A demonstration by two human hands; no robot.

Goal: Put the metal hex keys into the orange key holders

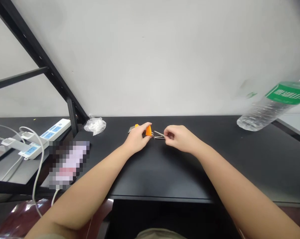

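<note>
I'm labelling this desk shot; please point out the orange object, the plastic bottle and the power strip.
Orange object [149,130]: head view, its exposed orange side.
Plastic bottle [286,93]: head view, its green label.
Power strip [49,135]: head view, its middle blue socket.

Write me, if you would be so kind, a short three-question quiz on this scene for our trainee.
1. Multiple choice: which of these lies on the black tabletop? A) a blue mug; B) a crumpled plastic bag; C) a pair of scissors.
2. True or false: the label on the plastic bottle is red.
3. Short answer: which hand holds the orange piece?

Key:
1. B.
2. False; it is green.
3. The left hand; the fingers of the right hand pinch thin metal rods.
</note>
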